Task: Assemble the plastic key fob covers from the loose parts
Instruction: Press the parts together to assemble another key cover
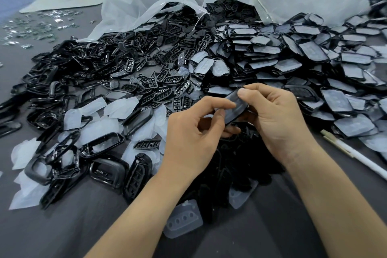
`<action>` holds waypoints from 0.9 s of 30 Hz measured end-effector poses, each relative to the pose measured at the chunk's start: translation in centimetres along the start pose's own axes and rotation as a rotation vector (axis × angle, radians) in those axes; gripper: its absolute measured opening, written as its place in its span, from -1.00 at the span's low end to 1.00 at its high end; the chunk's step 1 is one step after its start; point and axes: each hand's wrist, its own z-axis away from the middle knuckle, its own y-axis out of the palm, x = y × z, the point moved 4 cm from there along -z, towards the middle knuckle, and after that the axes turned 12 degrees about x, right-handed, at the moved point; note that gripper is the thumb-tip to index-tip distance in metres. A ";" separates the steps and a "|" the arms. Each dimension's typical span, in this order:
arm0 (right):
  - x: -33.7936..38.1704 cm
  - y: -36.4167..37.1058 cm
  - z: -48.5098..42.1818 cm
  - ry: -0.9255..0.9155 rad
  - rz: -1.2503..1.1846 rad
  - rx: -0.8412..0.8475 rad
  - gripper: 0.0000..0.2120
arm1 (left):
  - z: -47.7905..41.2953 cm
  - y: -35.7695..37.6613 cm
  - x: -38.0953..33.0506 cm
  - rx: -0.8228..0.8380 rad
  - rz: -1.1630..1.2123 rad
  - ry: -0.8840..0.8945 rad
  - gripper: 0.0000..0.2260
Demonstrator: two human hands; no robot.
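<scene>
Both hands hold one black key fob cover (pixel 235 107) above the table, tilted, with a pale translucent insert showing on its face. My left hand (pixel 194 132) pinches its lower left end between thumb and fingers. My right hand (pixel 276 117) grips its upper right end, thumb pressed on top. Loose black frames (pixel 104 144) and translucent pads (pixel 92 109) lie at the left. Black button grids (pixel 165 88) are heaped in the middle. A big heap of covers with pale inserts (pixel 314 54) spreads to the right.
Two open clear plastic bags (pixel 146 4) spill parts at the back. A clear pad with holes (pixel 184 220) lies near my forearms. A white pen (pixel 356 155) rests at the right. Small shiny metal pieces (pixel 37 27) are scattered far left on the grey table (pixel 62 232).
</scene>
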 end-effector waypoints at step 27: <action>-0.1 0.0 0.0 -0.042 0.125 0.053 -0.86 | -0.2 -0.4 0.2 -0.049 0.244 -0.137 -0.81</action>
